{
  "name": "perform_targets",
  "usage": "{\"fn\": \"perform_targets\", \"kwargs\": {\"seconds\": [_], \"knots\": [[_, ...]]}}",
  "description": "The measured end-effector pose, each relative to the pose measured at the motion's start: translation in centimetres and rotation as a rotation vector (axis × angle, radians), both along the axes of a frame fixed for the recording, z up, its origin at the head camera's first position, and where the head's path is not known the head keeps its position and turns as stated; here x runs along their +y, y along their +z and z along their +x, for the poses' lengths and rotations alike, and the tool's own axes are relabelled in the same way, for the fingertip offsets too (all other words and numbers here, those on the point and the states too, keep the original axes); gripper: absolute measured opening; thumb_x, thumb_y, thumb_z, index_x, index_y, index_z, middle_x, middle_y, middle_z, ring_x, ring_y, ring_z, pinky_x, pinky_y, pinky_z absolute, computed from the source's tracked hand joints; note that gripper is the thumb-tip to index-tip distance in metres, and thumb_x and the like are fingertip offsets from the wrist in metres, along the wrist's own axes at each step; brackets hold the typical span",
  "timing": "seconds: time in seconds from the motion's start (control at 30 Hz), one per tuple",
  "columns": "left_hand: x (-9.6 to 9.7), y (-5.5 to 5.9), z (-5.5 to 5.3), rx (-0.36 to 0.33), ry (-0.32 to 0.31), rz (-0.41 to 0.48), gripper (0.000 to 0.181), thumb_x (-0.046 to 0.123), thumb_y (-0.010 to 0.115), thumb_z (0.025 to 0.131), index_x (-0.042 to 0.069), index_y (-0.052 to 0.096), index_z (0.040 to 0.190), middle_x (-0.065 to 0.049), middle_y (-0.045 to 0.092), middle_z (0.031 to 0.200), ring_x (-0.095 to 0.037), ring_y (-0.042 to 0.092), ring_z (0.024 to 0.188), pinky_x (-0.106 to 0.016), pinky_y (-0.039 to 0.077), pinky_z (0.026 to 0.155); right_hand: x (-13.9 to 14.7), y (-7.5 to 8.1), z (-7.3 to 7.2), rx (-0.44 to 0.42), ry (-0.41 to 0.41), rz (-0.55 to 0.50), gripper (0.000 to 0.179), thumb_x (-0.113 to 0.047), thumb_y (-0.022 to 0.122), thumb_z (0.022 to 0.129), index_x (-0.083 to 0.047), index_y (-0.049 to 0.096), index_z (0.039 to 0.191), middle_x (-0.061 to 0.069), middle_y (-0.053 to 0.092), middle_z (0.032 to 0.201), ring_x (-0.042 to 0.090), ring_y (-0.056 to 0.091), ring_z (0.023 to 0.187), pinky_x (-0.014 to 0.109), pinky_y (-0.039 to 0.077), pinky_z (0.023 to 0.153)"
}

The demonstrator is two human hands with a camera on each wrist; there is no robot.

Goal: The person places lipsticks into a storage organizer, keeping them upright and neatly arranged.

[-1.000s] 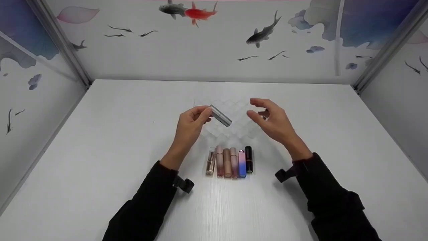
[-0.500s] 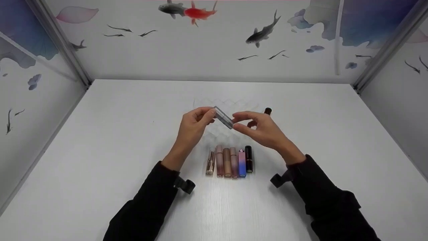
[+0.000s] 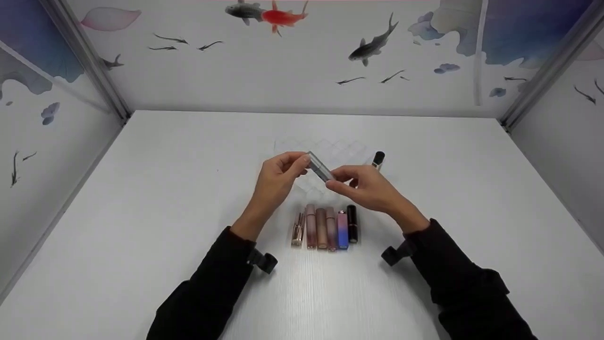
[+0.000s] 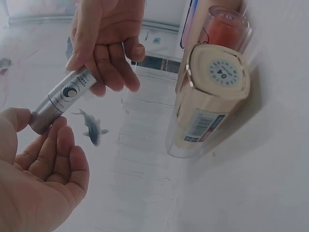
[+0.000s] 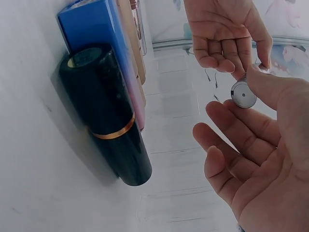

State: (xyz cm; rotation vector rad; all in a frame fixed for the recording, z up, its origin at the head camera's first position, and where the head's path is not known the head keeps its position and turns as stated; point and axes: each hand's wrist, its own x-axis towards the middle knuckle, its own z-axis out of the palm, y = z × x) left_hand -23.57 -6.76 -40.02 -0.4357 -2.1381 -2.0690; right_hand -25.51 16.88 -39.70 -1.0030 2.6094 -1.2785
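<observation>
Both hands share a silver lipstick tube (image 3: 320, 167), tilted in the air above a transparent compartmented tray (image 3: 314, 190). Its upper-left end is pinched between thumb and fingers of my left hand (image 3: 282, 177). Thumb and fingers of my right hand (image 3: 365, 186) pinch the lower-right end. Printing and a round dark mark show on the tube (image 4: 65, 95) in the left wrist view. From the right wrist, its round end face (image 5: 243, 95) is visible by the right thumb. The remaining fingers of each hand are loosely bent.
Nearer the body lies a row of lip products: a gold clear-capped tube (image 3: 297, 231), several pinkish and tan tubes (image 3: 322, 231), a pink-and-blue one (image 3: 342, 231) and a black one (image 3: 352, 224). A black-capped tube (image 3: 379, 158) shows beyond the right hand. Patterned walls enclose the table.
My right hand has come in leftward from apart and now holds the silver tube's lower end. The left hand and tube have shifted slightly right. The black-capped tube has come into clearer view.
</observation>
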Motion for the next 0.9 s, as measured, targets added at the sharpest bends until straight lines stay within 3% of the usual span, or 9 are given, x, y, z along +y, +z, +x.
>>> {"fn": "perform_targets", "kwargs": {"seconds": [0.27, 0.5, 0.77, 0.9], "knots": [[0.0, 0.2, 0.1, -0.013, 0.011, -0.011, 0.028, 0.025, 0.066, 0.101, 0.001, 0.074, 0.115, -0.005, 0.073, 0.100, -0.020, 0.067, 0.092, -0.038, 0.054, 0.087, -0.3, 0.0, 0.2, -0.036, 0.008, -0.004, 0.025, -0.028, 0.067, 0.101, -0.008, 0.075, 0.114, 0.010, 0.075, 0.097, 0.016, 0.064, 0.083, 0.035, 0.053, 0.075], [0.0, 0.2, 0.1, -0.007, 0.017, -0.033, 0.027, 0.027, 0.066, 0.101, 0.005, 0.074, 0.114, -0.004, 0.071, 0.097, -0.034, 0.065, 0.095, -0.041, 0.055, 0.082, -0.7, 0.1, 0.6, -0.097, 0.024, -0.018, 0.020, -0.021, 0.067, 0.101, -0.006, 0.074, 0.112, 0.006, 0.070, 0.091, 0.018, 0.057, 0.078, 0.032, 0.049, 0.069], [0.2, 0.1, 0.2, -0.006, 0.027, -0.067, 0.028, 0.032, 0.068, 0.100, 0.008, 0.075, 0.112, -0.003, 0.071, 0.095, -0.031, 0.065, 0.093, -0.041, 0.054, 0.078, -1.0, -0.1, 0.9, -0.109, 0.100, -0.031, 0.021, -0.025, 0.065, 0.102, -0.006, 0.073, 0.102, 0.002, 0.062, 0.081, 0.011, 0.051, 0.069, 0.026, 0.040, 0.064], [0.2, 0.1, 0.2, 0.005, 0.022, -0.073, 0.028, 0.031, 0.067, 0.100, 0.008, 0.075, 0.113, -0.002, 0.070, 0.093, -0.031, 0.064, 0.092, -0.044, 0.054, 0.076, -1.2, -0.1, 1.1, -0.119, 0.125, -0.036, 0.026, -0.030, 0.064, 0.102, -0.005, 0.073, 0.099, 0.007, 0.063, 0.081, 0.011, 0.052, 0.069, 0.025, 0.042, 0.064]]}}
